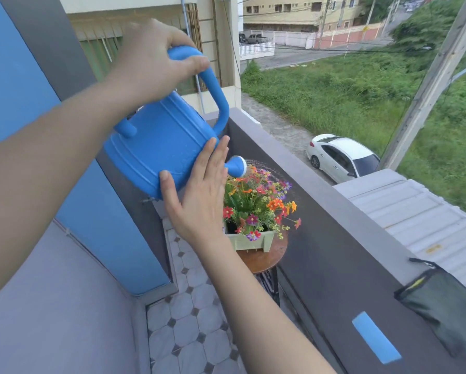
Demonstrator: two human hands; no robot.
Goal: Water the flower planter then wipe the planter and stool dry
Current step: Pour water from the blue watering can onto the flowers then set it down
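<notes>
A blue watering can (159, 139) is tilted forward above the flowers, and fine water sprays from its rose head (237, 166). My left hand (153, 60) grips the top of the can's handle. With straight fingers, my right hand (199, 193) presses flat against the can's underside. Below stands a pale green planter (253, 241) full of orange, red and purple flowers (261, 201), on a round brown wooden stool (264, 259) beside the balcony wall.
A dark grey balcony wall (334, 238) runs along the right, with a dark green cloth (442, 300) draped over its ledge. The floor is patterned tile (194, 319). A blue wall (16, 90) stands on the left. A white car is parked below.
</notes>
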